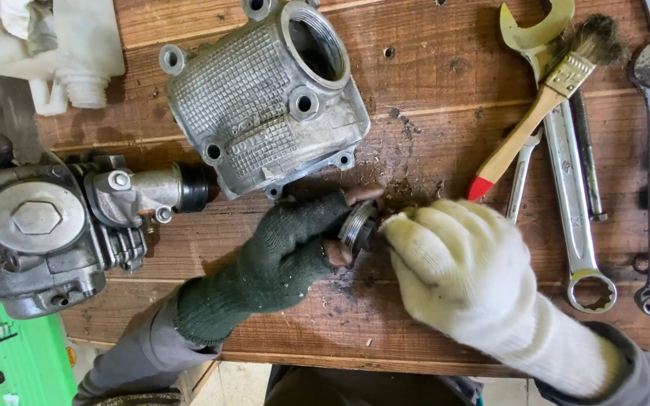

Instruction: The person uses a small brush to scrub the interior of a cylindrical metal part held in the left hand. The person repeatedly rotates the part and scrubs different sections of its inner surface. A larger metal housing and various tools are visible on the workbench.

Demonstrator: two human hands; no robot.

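While a cast metal cover (265, 98) lies just behind on the wooden surface (430, 113), a threaded metal ring (357, 224) is pinched by the dark-gloved left hand (295, 252) and gripped by the white-gloved right hand (453, 263).

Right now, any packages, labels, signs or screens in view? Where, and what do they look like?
No signs or screens.
White plastic container: top left corner of the wooden bench, ribbed neck, cloth over it; no label visible.
Green box: bottom left, below the bench edge, bright green with small pictures of parts; print too small to tell.
Neither hand touches them: left hand and right hand hold a threaded metal ring mid-bench.
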